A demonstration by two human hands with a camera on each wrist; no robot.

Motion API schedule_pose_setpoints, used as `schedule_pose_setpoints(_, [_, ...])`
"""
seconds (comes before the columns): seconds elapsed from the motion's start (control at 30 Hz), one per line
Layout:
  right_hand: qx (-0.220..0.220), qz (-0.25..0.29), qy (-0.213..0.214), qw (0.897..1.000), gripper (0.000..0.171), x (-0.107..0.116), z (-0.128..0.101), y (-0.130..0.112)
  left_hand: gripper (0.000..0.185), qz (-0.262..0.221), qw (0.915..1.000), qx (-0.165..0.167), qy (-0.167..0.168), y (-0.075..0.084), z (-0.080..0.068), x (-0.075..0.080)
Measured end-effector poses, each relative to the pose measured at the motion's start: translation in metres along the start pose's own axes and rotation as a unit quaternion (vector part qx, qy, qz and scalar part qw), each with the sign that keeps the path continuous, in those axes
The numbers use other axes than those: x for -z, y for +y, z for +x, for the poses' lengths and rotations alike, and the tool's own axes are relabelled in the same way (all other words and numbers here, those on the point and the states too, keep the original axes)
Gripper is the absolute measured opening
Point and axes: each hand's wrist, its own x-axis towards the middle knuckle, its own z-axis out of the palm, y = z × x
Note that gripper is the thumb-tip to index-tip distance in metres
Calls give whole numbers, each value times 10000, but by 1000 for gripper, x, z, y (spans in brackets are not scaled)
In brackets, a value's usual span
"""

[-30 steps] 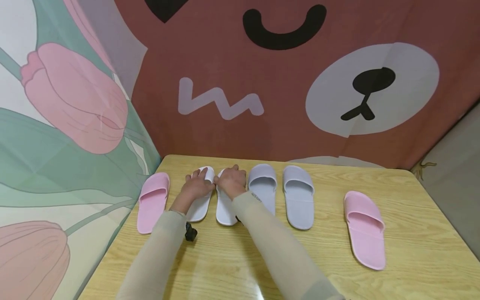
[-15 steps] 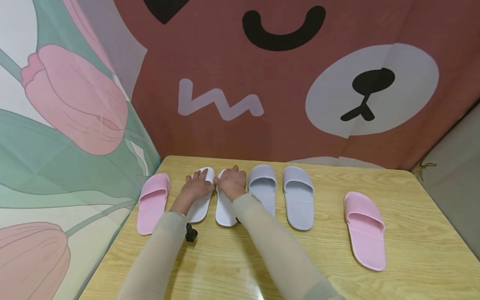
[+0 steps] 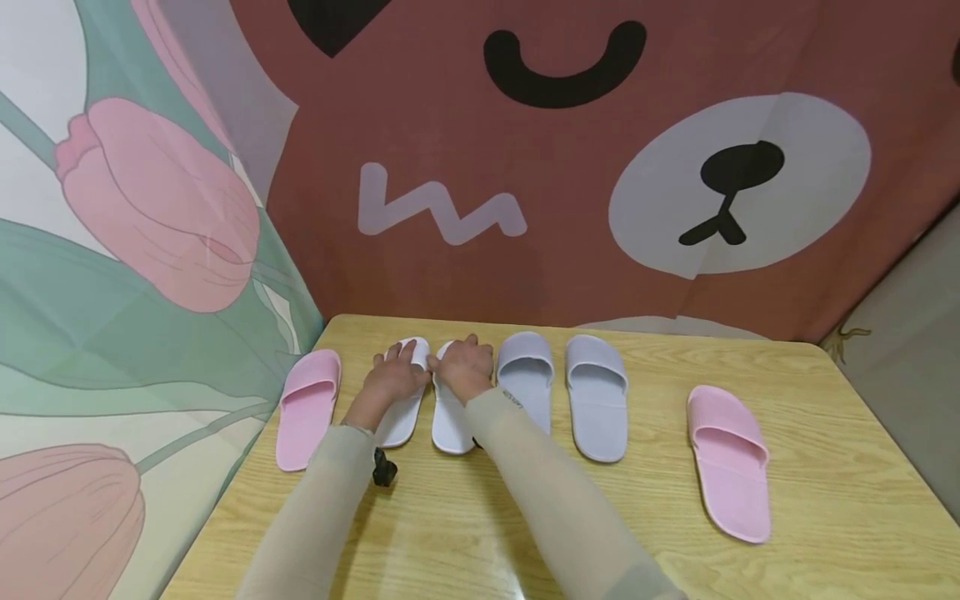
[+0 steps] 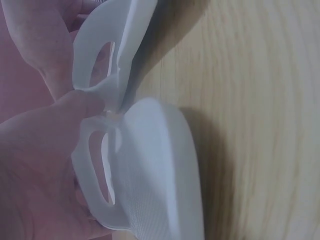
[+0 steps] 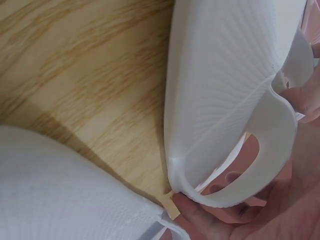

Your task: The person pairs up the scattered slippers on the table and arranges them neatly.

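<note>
Two white slippers lie side by side toward the back of the wooden table. My left hand (image 3: 396,381) holds the left white slipper (image 3: 405,421) over its strap, thumb on the inner side. With my right hand (image 3: 463,367) I grip the right white slipper (image 3: 450,429) around its strap. In the left wrist view, the left thumb (image 4: 70,105) reaches the narrow gap between the two straps. The right wrist view has fingertips (image 5: 192,212) at the outer edge of the right slipper's strap (image 5: 277,150). My hands hide much of both straps in the head view.
Two pale grey slippers, one beside my right forearm (image 3: 528,379) and one further right (image 3: 598,412), stand in the same row. A pink slipper (image 3: 309,408) lies at the left edge, another (image 3: 729,467) at the right. Printed cloth (image 3: 442,283) hangs behind the table.
The head view has tilted up very slightly, so the scene sits a little lower. Both hands stay on the white slippers, and no slipper has visibly moved.
</note>
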Motion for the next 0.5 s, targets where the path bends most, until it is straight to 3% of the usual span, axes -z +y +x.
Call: schedule_pose_setpoints(0.5, [-248,344,-187,9989,76,1,1,-2,86,-693,9975,153,12,-1,2,0])
